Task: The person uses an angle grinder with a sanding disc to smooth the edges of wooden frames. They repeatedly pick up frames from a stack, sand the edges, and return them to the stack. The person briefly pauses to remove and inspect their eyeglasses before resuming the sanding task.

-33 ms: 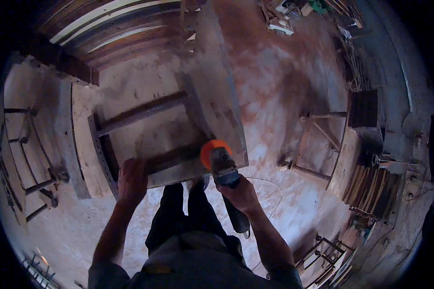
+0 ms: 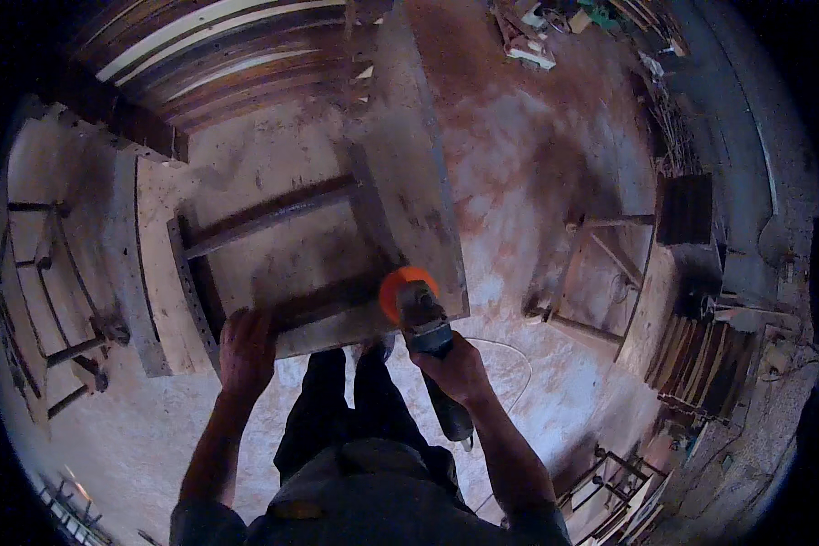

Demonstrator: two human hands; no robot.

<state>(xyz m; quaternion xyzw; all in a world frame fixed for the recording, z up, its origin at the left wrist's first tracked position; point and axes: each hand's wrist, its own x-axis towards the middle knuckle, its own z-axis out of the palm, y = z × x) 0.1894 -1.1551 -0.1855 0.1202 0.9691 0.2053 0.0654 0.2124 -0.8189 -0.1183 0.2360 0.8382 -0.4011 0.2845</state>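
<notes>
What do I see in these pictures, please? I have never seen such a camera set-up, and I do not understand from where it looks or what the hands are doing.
There is no robot here: these are a person's two bare hands. The view comes from a wide fisheye camera worn on the head, looking down, so straight edges bend near the rim and the person's legs show below. On the wooden work surface lies a dark wooden frame. The right hand grips a power tool with an orange disc, near the frame's close right corner. The left hand is at the close left corner; whether it grips or only presses is unclear.
</notes>
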